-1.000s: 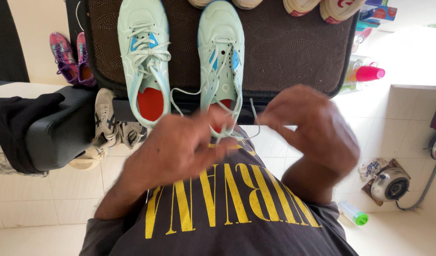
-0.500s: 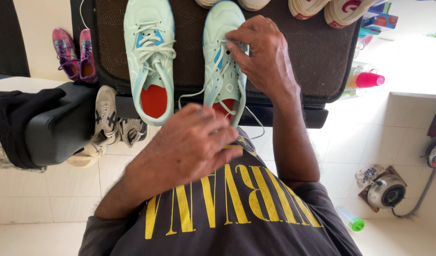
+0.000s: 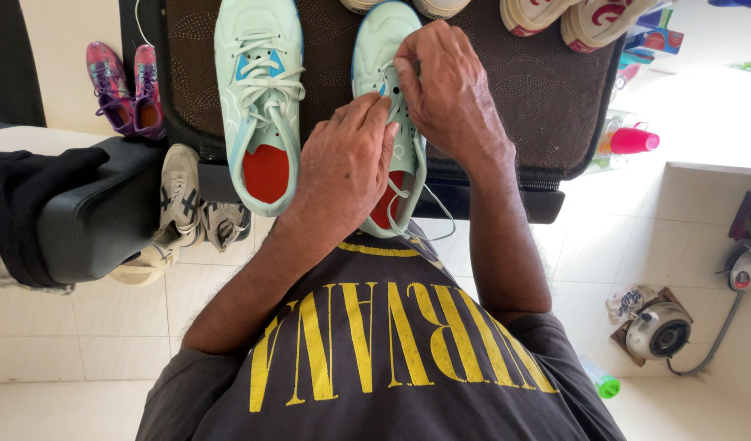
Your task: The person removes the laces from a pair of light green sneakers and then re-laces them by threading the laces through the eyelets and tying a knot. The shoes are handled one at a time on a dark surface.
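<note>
Under both hands spreads a dark brown fabric-topped case (image 3: 522, 98). Just beyond the left hand lies a mint-green lace-up sneaker with an orange insole (image 3: 259, 90), fully laced. Its partner, a matching mint-green sneaker (image 3: 375, 49), sits beneath the hands. The left hand (image 3: 347, 167) rests on it, fingers curled, pinching at the eyelets; the right hand (image 3: 449, 90) pinches the white lace (image 3: 428, 208) beside it.

Left hand (image 3: 347, 167) and right hand (image 3: 445, 86) cover the lacing and tongue of the mint-green lace-up sneaker (image 3: 375, 49); the grip on the lace is unreadable. White-soled shoes (image 3: 555, 16) at the dark quilted mat's (image 3: 522, 82) far edge are cropped by the frame top.
</note>
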